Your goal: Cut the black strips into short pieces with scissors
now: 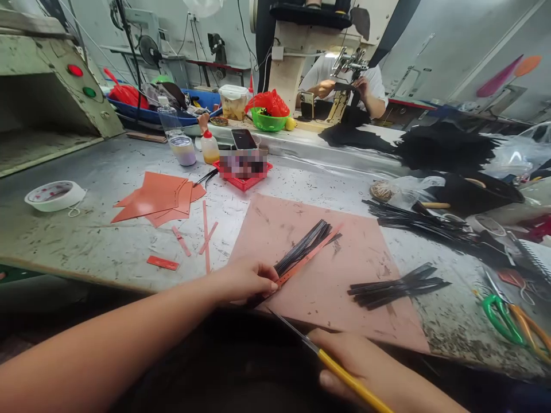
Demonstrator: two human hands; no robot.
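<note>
One perforated orange strip [303, 261] lay slantwise on the flat pink mat [310, 304], its near end pinched between the narrowed fingertips of the left hand [249, 281] at the mat's near edge. One bundle of thin black strips [305, 244] lay alongside. One slim, pointed metal tool with a yellow handle [344, 374] sat in the right hand's [357, 358] curled fingers. Likely hazards: its tip, close to the left fingertips, could prick them if it slipped; a loose pinch could skew the strips.
</note>
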